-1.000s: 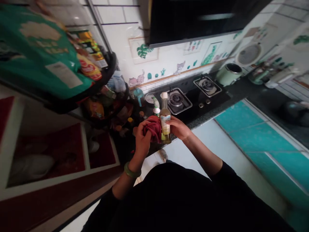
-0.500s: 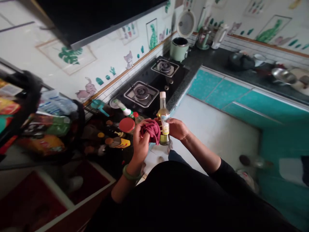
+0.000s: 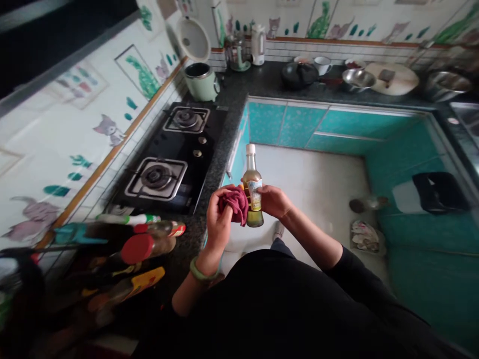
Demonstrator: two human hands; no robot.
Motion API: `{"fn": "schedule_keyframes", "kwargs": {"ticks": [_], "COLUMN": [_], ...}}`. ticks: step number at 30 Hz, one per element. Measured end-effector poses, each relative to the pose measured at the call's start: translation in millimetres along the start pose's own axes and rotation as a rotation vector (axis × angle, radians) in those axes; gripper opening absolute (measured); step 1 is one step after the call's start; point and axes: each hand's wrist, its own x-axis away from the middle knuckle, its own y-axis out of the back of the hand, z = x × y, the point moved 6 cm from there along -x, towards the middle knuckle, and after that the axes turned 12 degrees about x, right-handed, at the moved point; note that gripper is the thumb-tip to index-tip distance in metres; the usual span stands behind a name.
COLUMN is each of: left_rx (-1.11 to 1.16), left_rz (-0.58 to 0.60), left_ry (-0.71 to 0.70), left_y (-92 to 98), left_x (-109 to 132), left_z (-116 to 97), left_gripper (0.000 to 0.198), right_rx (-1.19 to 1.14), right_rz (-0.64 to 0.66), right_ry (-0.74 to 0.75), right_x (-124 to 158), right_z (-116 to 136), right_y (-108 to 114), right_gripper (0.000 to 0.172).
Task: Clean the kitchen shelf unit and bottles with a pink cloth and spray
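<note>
A glass bottle [image 3: 254,218] with a pale cap, a printed label and yellowish liquid stands nearly upright in front of my body. My right hand [image 3: 275,200] is closed around its right side, thumb on the label. Bunched up in my left hand [image 3: 218,219] is a dark red cloth [image 3: 235,204], which meets the bottle's left side. The fingers behind the bottle are mostly hidden. A green bangle circles my left wrist.
Left of me, bottles and a red-lidded jar [image 3: 137,249] crowd the counter. Beyond them are a two-burner gas stove [image 3: 157,177] and an open rice cooker [image 3: 202,82]. A metal bowl [image 3: 358,79] and a wok [image 3: 299,75] sit on the far counter.
My view has swung to the right, bringing more of the far counter and floor into sight. Both hands keep their hold on the cloth and the bottle, nearly unmoved relative to my body.
</note>
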Motion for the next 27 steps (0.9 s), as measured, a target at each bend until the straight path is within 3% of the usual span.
{"fn": "schedule_keyframes", "kwargs": {"ticks": [7,11,20,27], "left_rx": [0.057,0.087,0.116,0.195], "left_rz": [0.137,0.198,0.414,0.599], "left_ry": [0.1,0.141,0.231,0.292], "left_y": [-138.9,-209.4,-340.6,-439.3], "left_x": [-54,-79,-129,-181], "left_z": [56,82,134,170], "left_gripper": [0.016,0.016,0.015,0.013], "right_rx": [-0.063,-0.073,-0.162,-0.178], "right_rz": [-0.134,-0.21,-0.395,-0.582], "right_ry": [0.063,0.1,0.232,0.403], "right_x": [39,60,105,128], "right_z": [81,122,185,240], "right_y": [121,180,280,352], "right_gripper": [0.045,0.046,0.045,0.049]}}
